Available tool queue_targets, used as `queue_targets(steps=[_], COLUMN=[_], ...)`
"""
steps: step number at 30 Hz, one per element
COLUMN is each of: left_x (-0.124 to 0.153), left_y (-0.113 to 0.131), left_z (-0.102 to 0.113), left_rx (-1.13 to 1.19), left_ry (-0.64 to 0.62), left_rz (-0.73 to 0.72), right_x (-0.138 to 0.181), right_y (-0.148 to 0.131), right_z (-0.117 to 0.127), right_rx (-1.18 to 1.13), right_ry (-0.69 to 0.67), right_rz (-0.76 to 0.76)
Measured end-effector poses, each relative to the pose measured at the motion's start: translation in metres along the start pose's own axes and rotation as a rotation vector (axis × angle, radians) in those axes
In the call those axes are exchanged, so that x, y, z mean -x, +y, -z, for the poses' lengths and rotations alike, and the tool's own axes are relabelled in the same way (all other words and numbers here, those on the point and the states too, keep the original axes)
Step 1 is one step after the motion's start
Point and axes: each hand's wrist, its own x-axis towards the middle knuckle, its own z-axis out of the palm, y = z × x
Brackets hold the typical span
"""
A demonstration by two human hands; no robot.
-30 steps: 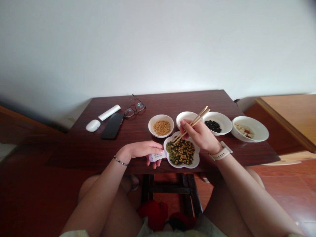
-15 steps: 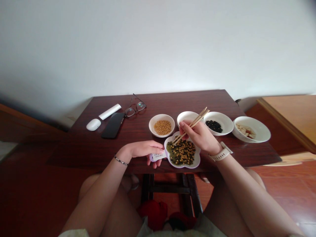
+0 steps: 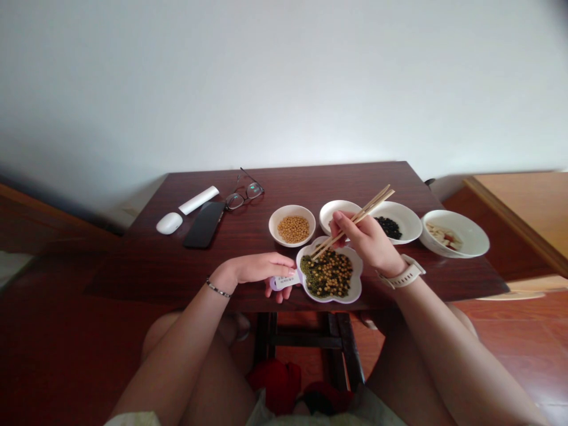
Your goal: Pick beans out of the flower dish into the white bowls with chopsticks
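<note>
Right hand grasps wooden chopsticks — axis two-to-eight o'clock, tips at the mixed beans' ten o'clock edge; left hand pinches the handle at the flower-shaped dish's nine o'clock.

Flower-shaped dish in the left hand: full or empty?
Partly filled: green, yellow and dark beans cover most of the dish, leaving white bare along its right side.

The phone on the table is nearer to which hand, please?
Left: the left hand, holding the handle of the dish, is to the right of the phone; the right hand, holding chopsticks, is farther right.
</note>
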Motion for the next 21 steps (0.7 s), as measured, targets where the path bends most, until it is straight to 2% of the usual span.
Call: queue_targets(steps=[6, 21], left_x=[0.0, -0.0001], left_y=[0.001, 0.0014], left_z=[-0.0003, -0.0013], left_rx=[-0.007, -0.016], left_ry=[0.0, 0.01], left_rz=[0.009, 0.002], right_x=[0.0007, 0.0021], right_y=[0.0012, -0.0049], right_z=[-0.0001, -0.0018], right_rx=[0.072, 0.154], right_ry=[-0.063, -0.087], right_rz=[0.002, 0.055])
